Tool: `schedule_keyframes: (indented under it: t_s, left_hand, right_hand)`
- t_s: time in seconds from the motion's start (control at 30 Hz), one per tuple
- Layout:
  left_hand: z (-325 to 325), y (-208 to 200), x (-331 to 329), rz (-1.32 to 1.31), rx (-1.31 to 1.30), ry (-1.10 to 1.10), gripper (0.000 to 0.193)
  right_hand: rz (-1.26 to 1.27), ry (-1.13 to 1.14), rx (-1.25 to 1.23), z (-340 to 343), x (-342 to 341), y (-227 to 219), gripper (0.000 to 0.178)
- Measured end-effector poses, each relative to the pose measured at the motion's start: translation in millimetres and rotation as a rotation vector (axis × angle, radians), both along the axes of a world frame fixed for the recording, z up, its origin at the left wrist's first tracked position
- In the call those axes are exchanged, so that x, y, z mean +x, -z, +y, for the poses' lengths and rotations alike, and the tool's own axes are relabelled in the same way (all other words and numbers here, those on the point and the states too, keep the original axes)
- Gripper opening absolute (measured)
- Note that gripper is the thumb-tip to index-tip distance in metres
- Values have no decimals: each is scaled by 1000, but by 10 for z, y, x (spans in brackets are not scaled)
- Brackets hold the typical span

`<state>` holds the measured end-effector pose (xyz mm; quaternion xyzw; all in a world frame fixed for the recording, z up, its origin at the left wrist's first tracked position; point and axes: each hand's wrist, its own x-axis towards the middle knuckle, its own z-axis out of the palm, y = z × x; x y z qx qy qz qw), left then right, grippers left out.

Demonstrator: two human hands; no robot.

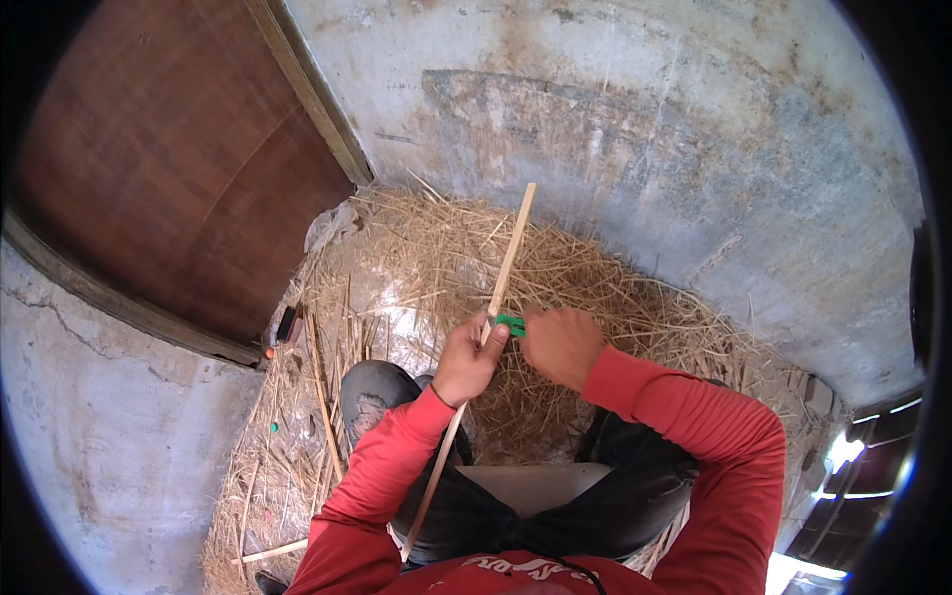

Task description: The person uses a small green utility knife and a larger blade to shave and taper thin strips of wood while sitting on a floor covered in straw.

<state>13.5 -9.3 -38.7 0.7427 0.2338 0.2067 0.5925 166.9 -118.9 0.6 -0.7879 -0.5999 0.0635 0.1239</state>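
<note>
The left hand [468, 359] grips a long thin stick [493, 297] over the straw [595, 288], while the right hand [561, 344] pinches a green tool [510, 324] against it.

A brown wooden door [169, 169] fills the upper left of the frame, set in a worn wooden frame [312, 94]. A grey concrete wall [645, 129], stained and patchy, curves across the top and right. Dry straw [605, 288] lies heaped over the floor in the middle and spreads down to the lower left. Thin loose sticks [322, 397] lie among the straw at left of centre. A small dark block [287, 323] sits by the door's lower corner. Bright light [843, 451] shows at the lower right edge.
</note>
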Motion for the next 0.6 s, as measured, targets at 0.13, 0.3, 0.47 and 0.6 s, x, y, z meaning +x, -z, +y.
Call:
schedule_keyframes:
  t_s: [0.13, 0.3, 0.47, 0.6]
  left_hand:
    - [-32, -26, 38, -21, 68, -93, 29]
    - [-88, 37, 104, 13, -131, -252, 34]
    - [-58, -68, 138, -85, -268, -185, 31]
    - [-71, -316, 68, -146, -570, -99, 28]
  right_hand:
    - [-37, 24, 1, 49, -38, -50, 20]
    - [-72, 33, 61, 172, -80, -45, 18]
    - [-58, -4, 133, 261, 12, -89, 21]
    - [106, -60, 121, 141, 117, -272, 26]
